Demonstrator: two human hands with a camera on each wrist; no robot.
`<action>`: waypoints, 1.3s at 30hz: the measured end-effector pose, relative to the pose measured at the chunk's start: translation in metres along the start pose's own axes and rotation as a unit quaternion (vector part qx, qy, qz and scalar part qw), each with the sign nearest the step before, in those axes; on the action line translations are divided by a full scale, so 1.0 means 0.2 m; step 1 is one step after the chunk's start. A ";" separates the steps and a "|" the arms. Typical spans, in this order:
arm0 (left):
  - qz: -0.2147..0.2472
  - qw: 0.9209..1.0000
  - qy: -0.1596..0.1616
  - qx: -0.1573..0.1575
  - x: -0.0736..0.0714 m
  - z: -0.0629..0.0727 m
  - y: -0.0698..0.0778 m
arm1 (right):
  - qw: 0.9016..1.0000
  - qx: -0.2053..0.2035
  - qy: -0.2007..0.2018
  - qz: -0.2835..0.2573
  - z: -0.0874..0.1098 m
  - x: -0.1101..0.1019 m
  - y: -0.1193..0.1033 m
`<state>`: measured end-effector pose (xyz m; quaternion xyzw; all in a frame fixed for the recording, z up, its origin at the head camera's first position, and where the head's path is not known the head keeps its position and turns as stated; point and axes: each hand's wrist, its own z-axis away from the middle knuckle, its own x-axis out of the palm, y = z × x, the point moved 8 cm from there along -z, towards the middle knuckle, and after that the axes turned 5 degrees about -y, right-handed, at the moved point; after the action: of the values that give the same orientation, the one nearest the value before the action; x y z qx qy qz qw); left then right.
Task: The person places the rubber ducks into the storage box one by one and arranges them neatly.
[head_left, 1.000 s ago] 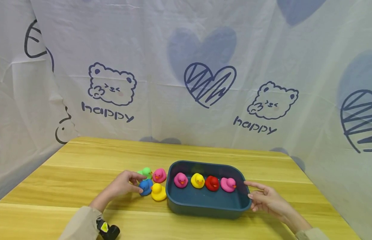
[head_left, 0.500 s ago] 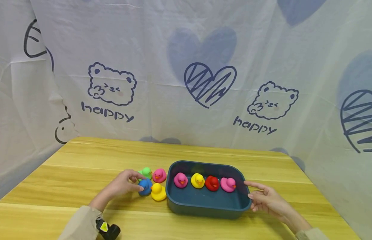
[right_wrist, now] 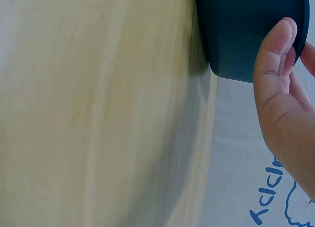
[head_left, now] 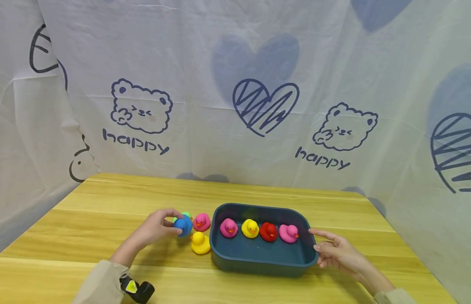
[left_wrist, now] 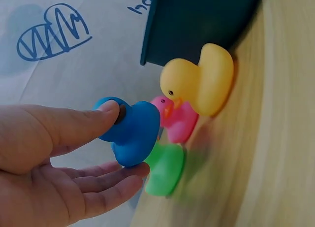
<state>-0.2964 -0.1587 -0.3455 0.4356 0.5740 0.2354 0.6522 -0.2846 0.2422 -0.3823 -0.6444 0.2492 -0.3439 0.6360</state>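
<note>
My left hand [head_left: 161,228] pinches a blue rubber duck [left_wrist: 139,133] between thumb and fingers, raised above the table. Behind it, a green rubber duck [left_wrist: 167,170] is mostly covered in the head view. A pink rubber duck [head_left: 201,222] and a yellow rubber duck [head_left: 200,245] sit close by, left of a dark teal bin [head_left: 260,267]. Inside the bin stand a magenta duck [head_left: 228,228], a yellow duck [head_left: 250,229], a red duck [head_left: 268,232] and a pink duck [head_left: 288,234], in a row. My right hand [head_left: 339,253] touches the bin's right end, index finger extended at the rim.
The wooden table [head_left: 117,198] runs back to a white cloth [head_left: 205,147] printed with hearts and bears. A second cloth hangs at the left. A black device [head_left: 138,289] is strapped to the left wrist.
The left hand has lifted the blue duck off the table, moving it slightly away from the person, so it now overlaps the green duck. The right hand and bin have stayed still.
</note>
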 end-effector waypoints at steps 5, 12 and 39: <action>0.014 1.000 0.004 0.005 0.00 -0.01 0.02 | 1.000 0.001 0.002 0.001 0.00 0.00 0.00; 0.098 0.995 0.016 0.001 0.00 -0.06 0.04 | 1.000 -0.005 0.003 -0.001 0.00 0.01 -0.01; 0.211 0.977 -0.013 0.014 0.23 -0.22 0.29 | 1.000 -0.022 0.008 -0.002 0.00 0.01 -0.03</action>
<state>-0.3174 -0.0788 -0.3210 0.5591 0.4637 0.3542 0.5890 -0.2848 0.2409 -0.3766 -0.6556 0.2608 -0.3447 0.6192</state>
